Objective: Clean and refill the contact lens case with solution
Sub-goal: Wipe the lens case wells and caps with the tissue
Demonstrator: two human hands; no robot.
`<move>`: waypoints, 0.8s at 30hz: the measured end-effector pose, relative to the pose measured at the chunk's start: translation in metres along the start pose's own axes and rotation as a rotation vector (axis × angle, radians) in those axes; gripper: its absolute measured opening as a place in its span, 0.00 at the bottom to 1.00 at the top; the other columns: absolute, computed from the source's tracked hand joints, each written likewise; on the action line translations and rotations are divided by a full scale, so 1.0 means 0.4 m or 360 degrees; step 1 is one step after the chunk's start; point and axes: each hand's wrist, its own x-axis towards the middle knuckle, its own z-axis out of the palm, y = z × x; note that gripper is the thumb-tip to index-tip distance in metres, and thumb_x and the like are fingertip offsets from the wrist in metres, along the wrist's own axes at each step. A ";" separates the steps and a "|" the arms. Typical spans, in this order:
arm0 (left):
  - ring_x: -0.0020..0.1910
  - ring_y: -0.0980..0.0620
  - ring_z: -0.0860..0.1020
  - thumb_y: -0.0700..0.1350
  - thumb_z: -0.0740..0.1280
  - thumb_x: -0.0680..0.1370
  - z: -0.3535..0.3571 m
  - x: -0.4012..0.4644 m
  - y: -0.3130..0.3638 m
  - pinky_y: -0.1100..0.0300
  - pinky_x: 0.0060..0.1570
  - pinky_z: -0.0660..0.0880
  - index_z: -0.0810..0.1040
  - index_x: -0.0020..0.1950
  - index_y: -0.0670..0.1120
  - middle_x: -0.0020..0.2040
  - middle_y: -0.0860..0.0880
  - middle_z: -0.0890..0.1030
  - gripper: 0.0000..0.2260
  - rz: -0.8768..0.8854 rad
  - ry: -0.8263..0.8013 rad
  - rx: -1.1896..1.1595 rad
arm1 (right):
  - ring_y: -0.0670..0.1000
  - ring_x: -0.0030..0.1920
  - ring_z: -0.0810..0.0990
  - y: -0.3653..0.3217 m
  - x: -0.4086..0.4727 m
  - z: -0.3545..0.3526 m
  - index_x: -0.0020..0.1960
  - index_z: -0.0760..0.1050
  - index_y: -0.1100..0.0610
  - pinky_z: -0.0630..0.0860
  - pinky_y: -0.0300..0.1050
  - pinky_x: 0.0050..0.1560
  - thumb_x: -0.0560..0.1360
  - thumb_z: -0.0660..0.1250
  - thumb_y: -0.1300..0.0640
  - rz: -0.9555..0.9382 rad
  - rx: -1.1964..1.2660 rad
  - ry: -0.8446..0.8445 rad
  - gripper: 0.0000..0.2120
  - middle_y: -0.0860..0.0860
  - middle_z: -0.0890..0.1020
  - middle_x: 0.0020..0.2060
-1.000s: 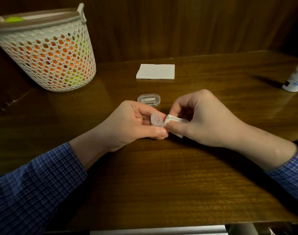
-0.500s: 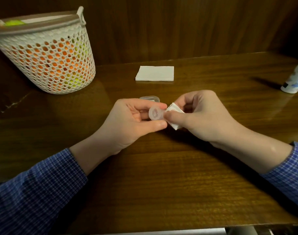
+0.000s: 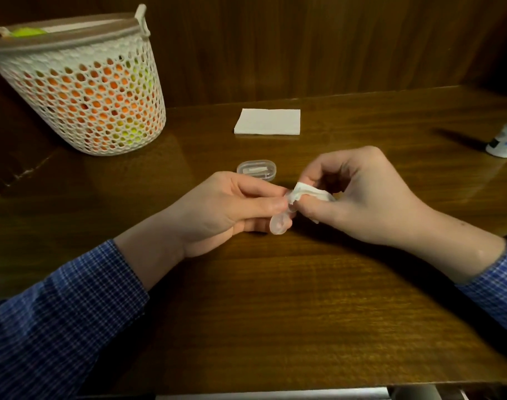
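1. Head view, grip: the left hand (image 3: 217,210) pinches the contact lens case (image 3: 280,223) just above the surface (image 3: 275,298), apparently to steady it against wiping. The right hand (image 3: 359,197), fingers curled, presses a crumpled tissue (image 3: 304,193) into the upper well; cleaning appears under way, refilling not begun.
2. Head view, appearance: the case is small, translucent and round-lobed; its lower well faces the camera, and its contents cannot be judged.
3. Head view, supplies: a clear box (image 3: 256,169) lies just behind the hands, a folded napkin (image 3: 267,121) farther back, the solution bottle (image 3: 506,140) at the right edge, and a basket (image 3: 82,82) at far left.
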 end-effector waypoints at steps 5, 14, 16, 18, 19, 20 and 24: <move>0.57 0.47 0.85 0.42 0.73 0.70 0.009 0.002 -0.020 0.57 0.55 0.82 0.88 0.54 0.46 0.54 0.43 0.87 0.13 0.0296 0.0225 0.0005 | 0.46 0.34 0.84 -0.016 0.011 0.030 0.39 0.84 0.54 0.79 0.36 0.31 0.71 0.79 0.53 0.0395 0.0277 0.0217 0.07 0.48 0.86 0.33; 0.59 0.51 0.84 0.42 0.74 0.71 0.022 0.001 -0.034 0.61 0.57 0.80 0.85 0.57 0.43 0.55 0.47 0.88 0.14 0.0759 0.0428 0.0310 | 0.42 0.24 0.75 -0.044 0.028 0.038 0.46 0.84 0.61 0.71 0.33 0.21 0.58 0.79 0.56 0.1396 0.1593 -0.0072 0.18 0.52 0.82 0.31; 0.58 0.50 0.85 0.42 0.74 0.71 0.023 0.003 -0.031 0.61 0.56 0.80 0.85 0.57 0.44 0.55 0.47 0.88 0.14 0.0743 0.0402 0.0272 | 0.42 0.23 0.75 -0.042 0.026 0.037 0.46 0.83 0.60 0.71 0.32 0.21 0.60 0.79 0.57 0.1452 0.1688 -0.0123 0.16 0.51 0.82 0.30; 0.58 0.48 0.85 0.41 0.73 0.71 0.022 0.005 -0.027 0.59 0.55 0.81 0.85 0.57 0.45 0.55 0.46 0.87 0.15 0.0651 0.0340 0.0164 | 0.42 0.24 0.75 -0.037 0.025 0.037 0.48 0.84 0.61 0.71 0.32 0.22 0.64 0.79 0.57 0.1437 0.1675 -0.0112 0.15 0.52 0.82 0.32; 0.58 0.47 0.85 0.41 0.73 0.71 0.022 0.007 -0.025 0.57 0.55 0.82 0.84 0.58 0.46 0.56 0.45 0.87 0.15 0.0592 0.0312 0.0135 | 0.42 0.24 0.75 -0.033 0.024 0.035 0.49 0.85 0.62 0.72 0.33 0.22 0.66 0.79 0.57 0.1398 0.1628 -0.0103 0.15 0.53 0.82 0.33; 0.58 0.46 0.85 0.42 0.73 0.71 0.022 0.008 -0.023 0.56 0.55 0.82 0.84 0.58 0.46 0.56 0.45 0.87 0.16 0.0539 0.0294 0.0117 | 0.42 0.24 0.75 -0.032 0.023 0.032 0.50 0.85 0.63 0.72 0.33 0.23 0.67 0.79 0.56 0.1349 0.1569 -0.0101 0.14 0.55 0.83 0.34; 0.57 0.48 0.85 0.43 0.72 0.72 0.013 0.009 -0.009 0.57 0.52 0.82 0.80 0.63 0.46 0.56 0.46 0.87 0.20 0.0345 0.0194 -0.0153 | 0.44 0.28 0.76 -0.024 0.021 0.008 0.44 0.86 0.59 0.72 0.35 0.26 0.70 0.79 0.55 0.1093 0.1298 -0.0082 0.07 0.53 0.83 0.31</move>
